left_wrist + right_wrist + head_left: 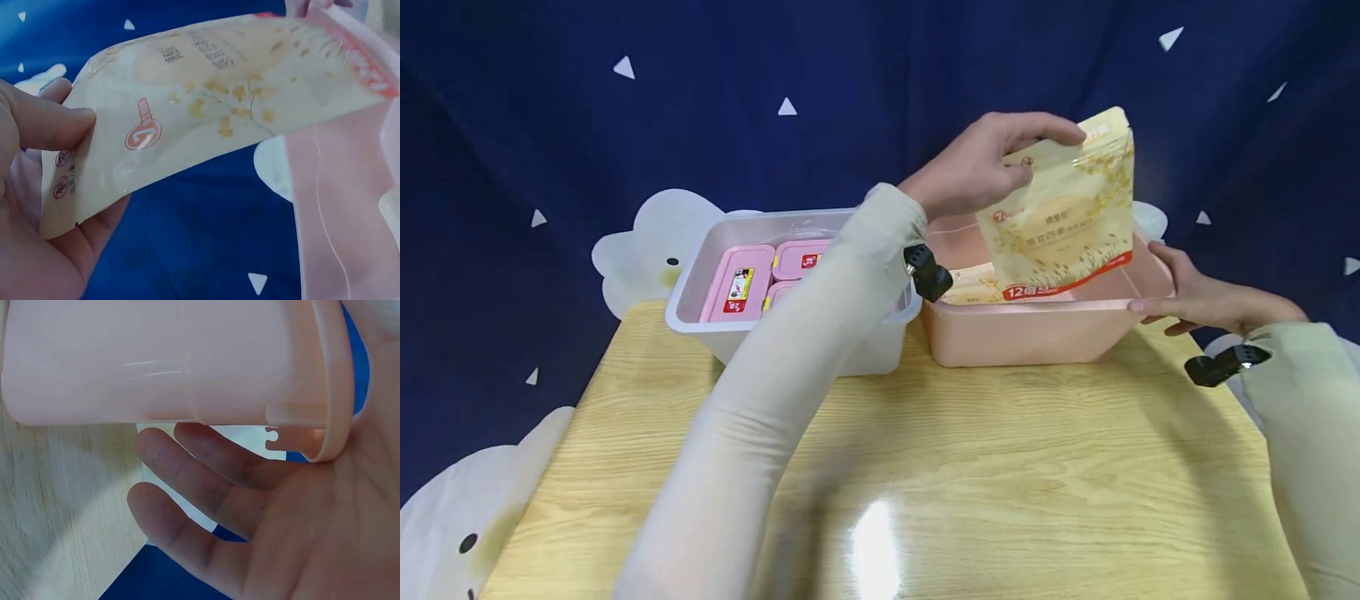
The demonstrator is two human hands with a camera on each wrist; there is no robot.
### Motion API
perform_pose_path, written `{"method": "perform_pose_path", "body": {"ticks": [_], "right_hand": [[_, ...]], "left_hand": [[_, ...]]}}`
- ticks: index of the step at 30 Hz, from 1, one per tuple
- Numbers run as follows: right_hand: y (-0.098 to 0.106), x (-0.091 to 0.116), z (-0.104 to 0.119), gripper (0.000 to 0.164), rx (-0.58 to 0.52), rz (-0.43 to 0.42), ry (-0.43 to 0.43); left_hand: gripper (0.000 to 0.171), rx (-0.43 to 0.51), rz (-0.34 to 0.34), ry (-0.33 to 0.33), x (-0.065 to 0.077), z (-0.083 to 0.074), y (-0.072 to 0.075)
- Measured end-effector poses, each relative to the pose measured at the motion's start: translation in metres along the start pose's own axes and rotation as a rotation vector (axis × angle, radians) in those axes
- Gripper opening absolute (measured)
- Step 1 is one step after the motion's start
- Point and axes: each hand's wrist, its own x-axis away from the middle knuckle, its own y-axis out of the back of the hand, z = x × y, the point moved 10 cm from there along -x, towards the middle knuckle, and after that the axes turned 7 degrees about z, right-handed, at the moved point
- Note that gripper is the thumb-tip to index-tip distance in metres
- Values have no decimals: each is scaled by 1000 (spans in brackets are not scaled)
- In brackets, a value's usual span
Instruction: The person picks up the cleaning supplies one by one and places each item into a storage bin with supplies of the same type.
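In my left hand point(973, 162) I pinch a pale yellow pouch point(1063, 208) by its upper edge, thumb on one face and fingers on the other. The pouch hangs tilted over the pink bin point(1011, 337), its red-banded bottom dipping inside the rim. The left wrist view shows the thumb pressed on the pouch near its printed end. My right hand point(1213, 296) holds the bin's right end at the rim. Several loosely bent fingers point(181, 472) reach past the corner below the rim in the right wrist view.
Another pale pouch point(970, 285) lies inside the pink bin. To its left stands a white bin point(805, 346) with several pink-lidded boxes point(737, 283), partly covered by my left sleeve. Both bins stand on a wooden table point(1000, 467) before a blue curtain point(865, 50).
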Motion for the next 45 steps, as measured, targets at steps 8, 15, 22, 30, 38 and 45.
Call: {"method": "perform_pose_path", "body": {"ticks": [8,15,22,30,38,45], "right_hand": [[-5,9,-10,108,-13,-10,-13],[1,19,-16,109,11,-17,-28],[-1,20,-22,108,8,-11,-35],[0,23,-19,109,14,-26,-44],[-2,25,-13,106,25,-12,-41],[-4,20,-15,106,0,-10,-27]], "left_hand": [[53,-10,-23,90,-10,18,2],[54,104,35,100,-19,25,-13],[57,25,138,99,-36,44,-42],[60,31,195,105,-45,66,-68],[56,46,236,27,-43,76,-83],[56,-14,247,1,-45,84,-89]]}}
